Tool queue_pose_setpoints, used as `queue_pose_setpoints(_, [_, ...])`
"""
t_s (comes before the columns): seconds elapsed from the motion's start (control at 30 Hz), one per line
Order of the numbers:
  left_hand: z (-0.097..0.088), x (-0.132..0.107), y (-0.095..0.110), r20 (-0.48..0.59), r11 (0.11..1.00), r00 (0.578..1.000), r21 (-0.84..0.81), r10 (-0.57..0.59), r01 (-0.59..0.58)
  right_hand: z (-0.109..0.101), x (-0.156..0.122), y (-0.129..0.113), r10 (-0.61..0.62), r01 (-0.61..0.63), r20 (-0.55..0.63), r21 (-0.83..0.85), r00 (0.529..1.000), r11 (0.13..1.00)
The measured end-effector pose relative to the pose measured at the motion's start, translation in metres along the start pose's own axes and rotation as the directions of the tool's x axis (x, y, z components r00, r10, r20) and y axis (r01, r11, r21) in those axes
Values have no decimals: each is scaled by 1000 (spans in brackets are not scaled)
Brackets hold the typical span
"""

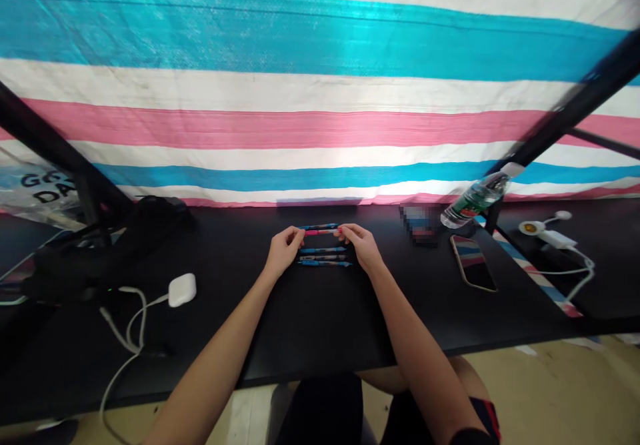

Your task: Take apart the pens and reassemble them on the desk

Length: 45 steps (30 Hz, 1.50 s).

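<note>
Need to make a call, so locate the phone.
In the head view, the phone lies on the black desk right of the right hand, just below the water bottle.

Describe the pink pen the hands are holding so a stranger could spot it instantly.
On the black desk, below the striped blue, pink and white sheet, pens lie side by side. The one to find is the pink pen, held at its ends by the left hand and right hand; its neighbours look blue or dark.

One head-worn camera looks forward and down at the left hand (285,250) and right hand (363,246).
</note>
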<state>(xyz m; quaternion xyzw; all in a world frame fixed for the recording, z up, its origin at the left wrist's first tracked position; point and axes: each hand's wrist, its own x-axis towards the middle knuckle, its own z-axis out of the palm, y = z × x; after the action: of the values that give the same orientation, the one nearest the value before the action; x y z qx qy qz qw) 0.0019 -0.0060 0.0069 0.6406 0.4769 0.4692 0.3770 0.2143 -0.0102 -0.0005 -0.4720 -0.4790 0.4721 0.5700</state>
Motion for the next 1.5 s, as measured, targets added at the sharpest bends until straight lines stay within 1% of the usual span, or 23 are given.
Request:
queue_pose_setpoints(0.2, [1,1,1,-37,996,999,-86,-25,22,-1,1,2,7,-6,-13,13,1000,1000])
queue_pose_setpoints(0.33, [0,1,-3,-25,998,999,-56,-27,26,-1,0,1,2,-2,8,-4,1000,1000])
queue_pose_setpoints(0.47, [0,0,-2,-2,999,1000,-53,9,-9,-1,0,1,6,-6,3,-23,1000,1000])
queue_pose_setpoints(0.53, [1,0,-1,-20,998,1000,-67,17,-18,-1,0,1,10,-10,-3,-21,1000,1000])
queue_pose_setpoints(0.63, [2,0,0,-36,996,999,-87,-13,10,0,0,0,4,-4,-6,-7,1000,1000])
queue_pose_setpoints(0.73, [1,1,0,-22,998,999,-50,-35,34,1,-2,-2,6,-6,7,8,1000,1000])
queue_pose_setpoints(0.83, [0,0,0,1,999,1000,-29,-15,15,2,-3,-4,19,-19,16,1,1000,1000])
queue_pose_setpoints(0.93, [-1,0,3,14,999,1000,-45,8,-7,2,-3,-4,26,-26,-3,-9,1000,1000])
queue_pose_setpoints(1.03, [-1,-1,6,27,999,1000,-53,6,-5,2,-3,-4,23,-23,-19,-12,1000,1000])
queue_pose_setpoints(1.1, [-1,-1,6,36,999,999,-50,3,-2,2,-3,-4,23,-23,-6,-23,1000,999])
queue_pose_setpoints(1.23, [-1,-1,5,27,999,1000,-53,8,-7,2,-3,-3,17,-17,9,-42,1000,999])
queue_pose_setpoints(1.4, [0,-1,4,-5,996,1000,-87,-16,15,2,-2,-3,10,-10,1,-10,1000,1000])
queue_pose_setpoints(1.5, [-1,-1,3,17,997,1000,-74,-14,15,2,-3,-3,8,-8,11,-14,1000,1000])
